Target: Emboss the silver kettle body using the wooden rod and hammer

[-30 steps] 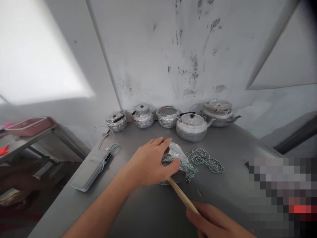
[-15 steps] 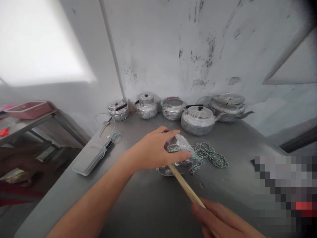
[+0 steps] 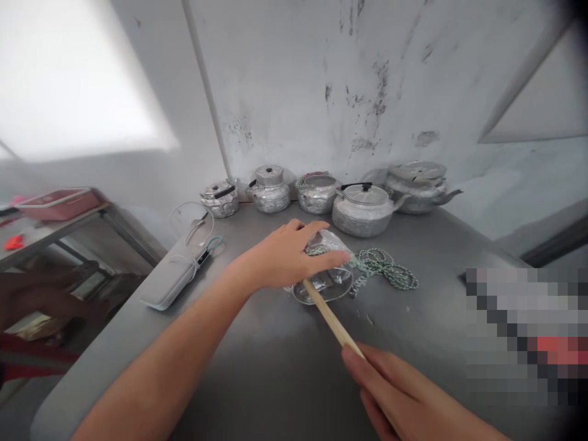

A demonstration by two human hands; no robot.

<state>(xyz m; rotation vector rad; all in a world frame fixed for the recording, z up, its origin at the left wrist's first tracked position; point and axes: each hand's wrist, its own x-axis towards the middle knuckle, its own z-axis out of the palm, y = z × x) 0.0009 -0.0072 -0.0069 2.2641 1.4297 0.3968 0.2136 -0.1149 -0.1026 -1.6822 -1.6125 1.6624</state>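
Note:
A small silvery metal pot (image 3: 327, 239) lies tipped on the table, its open mouth facing me. My left hand (image 3: 291, 257) grips it from the left, thumb stretched over the top near the rim and fingers on the far side. My right hand (image 3: 390, 383) is closed round a pale wooden stick (image 3: 331, 320). The stick's far end reaches into the pot's mouth, and its tip is hidden. Green-and-white braided cord (image 3: 390, 269) runs over the pot and lies in loops at its right.
Several silvery kettles and pots stand along the wall, including a lidded kettle (image 3: 365, 211) just behind my left hand. A grey case (image 3: 172, 278) with cables lies at the left of the grey table (image 3: 257, 380). A pink basket (image 3: 59, 205) sits on another table. The right side is pixelated.
The view has shifted slightly, so the table things appear a little higher. My left hand stays on the pot, and my right hand still holds the stick at its mouth.

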